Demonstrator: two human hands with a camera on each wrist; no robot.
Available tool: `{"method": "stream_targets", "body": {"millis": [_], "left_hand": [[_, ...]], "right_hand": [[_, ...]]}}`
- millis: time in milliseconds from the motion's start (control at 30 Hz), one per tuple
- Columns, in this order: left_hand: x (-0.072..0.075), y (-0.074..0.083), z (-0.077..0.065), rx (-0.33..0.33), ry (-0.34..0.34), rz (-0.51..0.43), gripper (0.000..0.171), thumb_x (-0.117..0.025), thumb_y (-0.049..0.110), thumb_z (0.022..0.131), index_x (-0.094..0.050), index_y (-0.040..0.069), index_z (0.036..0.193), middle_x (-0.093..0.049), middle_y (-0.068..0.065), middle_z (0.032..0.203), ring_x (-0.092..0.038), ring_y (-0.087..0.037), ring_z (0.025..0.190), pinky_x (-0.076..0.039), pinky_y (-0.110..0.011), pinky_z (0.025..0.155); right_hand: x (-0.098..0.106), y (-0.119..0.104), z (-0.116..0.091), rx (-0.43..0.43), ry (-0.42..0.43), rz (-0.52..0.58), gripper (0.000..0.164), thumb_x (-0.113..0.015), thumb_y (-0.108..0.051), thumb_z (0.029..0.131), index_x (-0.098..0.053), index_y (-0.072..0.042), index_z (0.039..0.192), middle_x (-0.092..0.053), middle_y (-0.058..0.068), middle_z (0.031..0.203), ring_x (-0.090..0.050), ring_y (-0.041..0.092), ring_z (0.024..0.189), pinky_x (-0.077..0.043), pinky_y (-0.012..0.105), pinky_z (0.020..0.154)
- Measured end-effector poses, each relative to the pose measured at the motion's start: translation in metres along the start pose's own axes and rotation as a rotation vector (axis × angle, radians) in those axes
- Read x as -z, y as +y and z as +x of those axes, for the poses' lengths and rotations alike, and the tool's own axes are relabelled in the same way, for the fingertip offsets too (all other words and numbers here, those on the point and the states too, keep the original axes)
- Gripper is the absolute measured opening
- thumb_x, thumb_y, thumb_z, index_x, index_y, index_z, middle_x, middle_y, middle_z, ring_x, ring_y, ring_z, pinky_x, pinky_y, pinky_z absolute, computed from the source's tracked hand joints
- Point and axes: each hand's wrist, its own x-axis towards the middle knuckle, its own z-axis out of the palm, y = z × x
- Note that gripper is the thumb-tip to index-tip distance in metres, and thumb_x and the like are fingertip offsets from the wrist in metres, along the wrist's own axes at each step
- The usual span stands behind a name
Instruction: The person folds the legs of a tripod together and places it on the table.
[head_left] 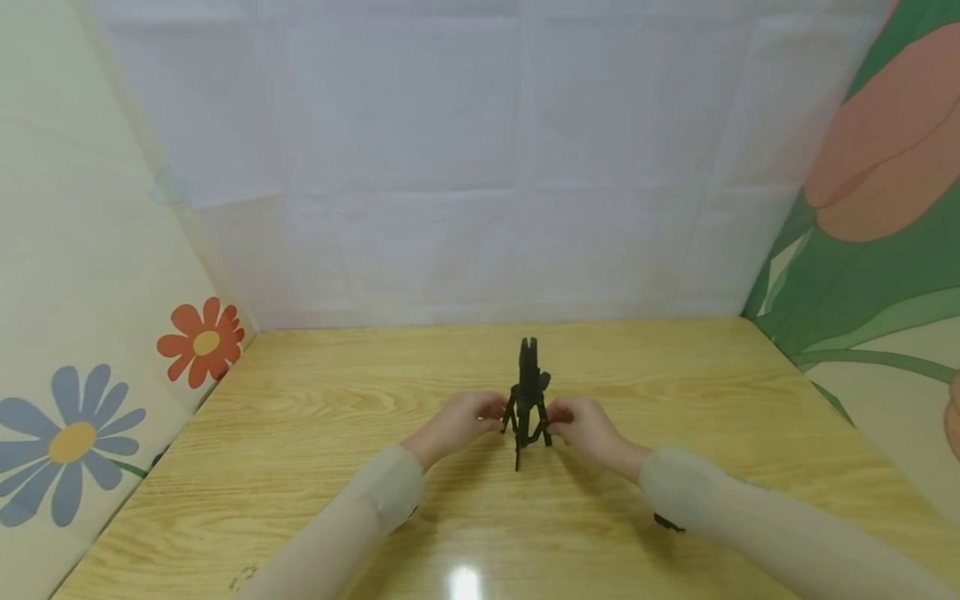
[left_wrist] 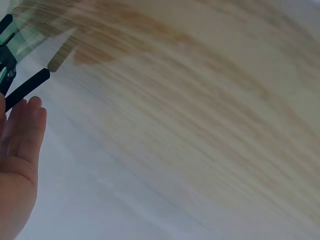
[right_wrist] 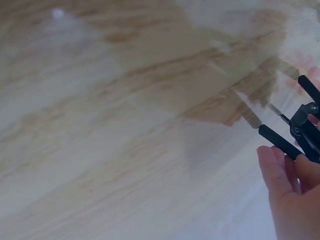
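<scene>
Firstly, between two bare hands: tripod (head_left: pixel 529 379), one, black, small. Long axis roughly upright; narrow two-pronged top (head_left: pixel 524 350) pointing up; legs (head_left: pixel 517 450) splayed downward, one reaching toward the near edge of the table (head_left: pixel 262 442), others out to either side. Any slight lean: cannot be told.

Left hand (head_left: pixel 461 423): fingers extended close together behind a leg, thumb opposed, pinching it; thumb mostly cut off in the left wrist view. Arm slanting in from the near left. Right hand (head_left: pixel 592 432): thumb and fingers pinching the leg on its own side; arm slanting in from the near right. Both hands low, at leg height, below the prongs, turned toward each other.

Placement: tripod directly between the hands, touching both; standing on the table, about midway between its left and right edges, apart from its far edge.

Sleeves, pale, two: left (head_left: pixel 375 496), right (head_left: pixel 697 492). Small black item (head_left: pixel 667 522), one, beneath the right sleeve; nature unclear.

Table: wood-grain top, glossy. Ring-shaped mark (head_left: pixel 242 577), faint, toward the near left corner.

Surround: white sheet (head_left: pixel 420 167), creased, along the far edge; red flower (head_left: pixel 201 342) and blue flower (head_left: pixel 71 442) beyond the left edge; pink bloom (head_left: pixel 885 150) with green leaves beyond the right.
</scene>
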Motion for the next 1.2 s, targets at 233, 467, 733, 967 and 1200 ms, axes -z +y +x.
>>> {"method": "stream_targets", "body": {"millis": [233, 467, 733, 967, 1200], "left_hand": [[-0.005, -0.004, 0.009, -0.029, 0.002, 0.009, 0.011, -0.066, 0.005, 0.091, -0.07, 0.003, 0.102, -0.071, -0.006, 0.097, -0.066, -0.022, 0.094, -0.053, -0.036, 0.084], [-0.007, -0.003, 0.015, -0.061, -0.005, -0.001, 0.011, -0.068, 0.001, 0.088, -0.073, 0.001, 0.098, -0.073, -0.007, 0.091, -0.065, -0.015, 0.08, -0.053, -0.026, 0.065], [-0.004, 0.0, 0.015, -0.058, -0.042, -0.018, 0.014, -0.067, -0.004, 0.087, -0.074, -0.001, 0.099, -0.073, -0.01, 0.094, -0.068, -0.019, 0.087, -0.055, -0.028, 0.071], [-0.006, 0.0, 0.016, -0.09, -0.034, 0.027, 0.012, -0.068, -0.004, 0.086, -0.075, -0.002, 0.095, -0.073, -0.01, 0.093, -0.069, -0.024, 0.093, -0.055, -0.033, 0.081], [-0.007, 0.001, 0.015, -0.037, -0.033, -0.003, 0.014, -0.067, -0.005, 0.087, -0.074, -0.002, 0.098, -0.073, -0.009, 0.094, -0.068, -0.023, 0.093, -0.055, -0.034, 0.078]], "right_hand": [[-0.001, 0.003, 0.005, 0.045, -0.02, 0.002, 0.01, -0.066, 0.011, 0.084, -0.069, 0.003, 0.087, -0.07, 0.011, 0.087, -0.066, 0.023, 0.08, -0.055, 0.029, 0.064], [-0.002, 0.001, 0.005, 0.089, -0.045, -0.003, 0.013, -0.065, 0.013, 0.083, -0.069, 0.001, 0.085, -0.07, 0.01, 0.086, -0.067, 0.026, 0.084, -0.056, 0.03, 0.068], [-0.002, 0.003, 0.007, 0.132, -0.085, -0.009, 0.01, -0.065, 0.011, 0.085, -0.07, 0.004, 0.089, -0.071, 0.011, 0.088, -0.067, 0.023, 0.083, -0.056, 0.032, 0.073], [0.0, 0.007, 0.009, 0.184, -0.119, -0.021, 0.01, -0.065, 0.01, 0.085, -0.07, 0.005, 0.091, -0.072, 0.012, 0.09, -0.069, 0.025, 0.086, -0.056, 0.033, 0.078], [-0.001, 0.006, 0.01, 0.163, -0.12, -0.024, 0.012, -0.065, 0.009, 0.085, -0.072, 0.003, 0.092, -0.072, 0.011, 0.091, -0.068, 0.022, 0.085, -0.055, 0.029, 0.072]]}}
